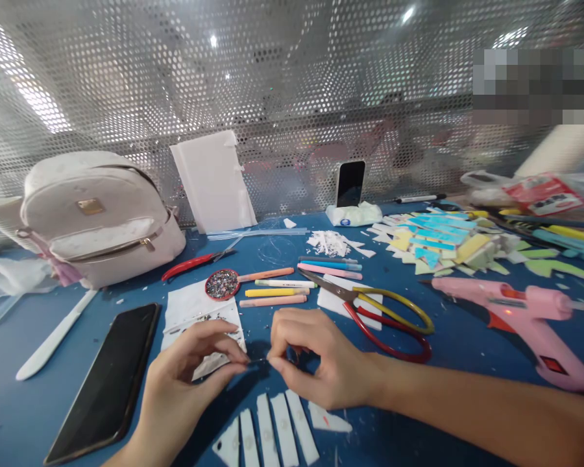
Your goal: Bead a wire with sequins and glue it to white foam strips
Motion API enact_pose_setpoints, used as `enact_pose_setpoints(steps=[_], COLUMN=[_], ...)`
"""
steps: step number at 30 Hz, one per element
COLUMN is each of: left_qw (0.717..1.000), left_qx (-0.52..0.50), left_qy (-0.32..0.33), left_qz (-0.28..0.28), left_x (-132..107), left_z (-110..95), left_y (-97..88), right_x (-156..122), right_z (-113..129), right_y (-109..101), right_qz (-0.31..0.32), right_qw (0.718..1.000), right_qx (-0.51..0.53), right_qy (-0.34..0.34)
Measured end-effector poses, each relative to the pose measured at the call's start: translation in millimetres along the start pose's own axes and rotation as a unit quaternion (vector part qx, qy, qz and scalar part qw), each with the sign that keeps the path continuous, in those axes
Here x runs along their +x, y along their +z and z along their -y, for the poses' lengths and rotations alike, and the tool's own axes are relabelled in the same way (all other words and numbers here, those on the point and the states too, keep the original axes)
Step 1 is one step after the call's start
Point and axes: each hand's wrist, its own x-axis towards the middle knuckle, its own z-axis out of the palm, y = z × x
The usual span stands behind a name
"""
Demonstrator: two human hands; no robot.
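Moderate light, perhaps from overhead, leaves a soft shadow between left hand [194, 373] and right hand [316, 357]. Beyond the back edge of the worktop [467, 344], glare streaks the blurry perforated panel [282, 97]; shapes stretch toward its right edge.

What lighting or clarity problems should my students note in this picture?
Head view: bright light patches speckle the hazy perforated panel; a soft shadow darkens the blue table beneath the left hand and right hand; their thin item is too fine to identify; pixelation covers part of the upper right.
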Motion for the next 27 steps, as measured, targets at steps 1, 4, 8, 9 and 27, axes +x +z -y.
enact_pose_setpoints(steps=[1,4,8,9,27], left_qw=[1.000,1.000,1.000,1.000,0.997], left_qx=[-0.001,-0.007,-0.015,-0.015,0.050], left_qy=[0.001,-0.004,-0.005,-0.006,0.049], left_qz=[0.001,-0.001,0.003,0.005,0.028], left_x=[0.1,0.4,0.3,0.2,-2.3], left_z=[0.3,0.0,-1.5,-1.6,-0.1], left_y=[-0.1,-0.2,-0.1,-0.1,1.2], right_x=[0.0,0.3,0.4,0.4,0.7], right_z=[0.2,1.2,1.2,0.9,-1.1], right_y=[0.1,0.9,1.4,1.3,2.8], right_qz=[-0.002,-0.007,-0.001,0.001,0.053], right_qw=[1.000,1.000,1.000,1.000,0.994], right_qx=[-0.001,-0.004,-0.011,-0.014,-0.090], right_qy=[0.000,-0.001,0.005,0.007,-0.029])
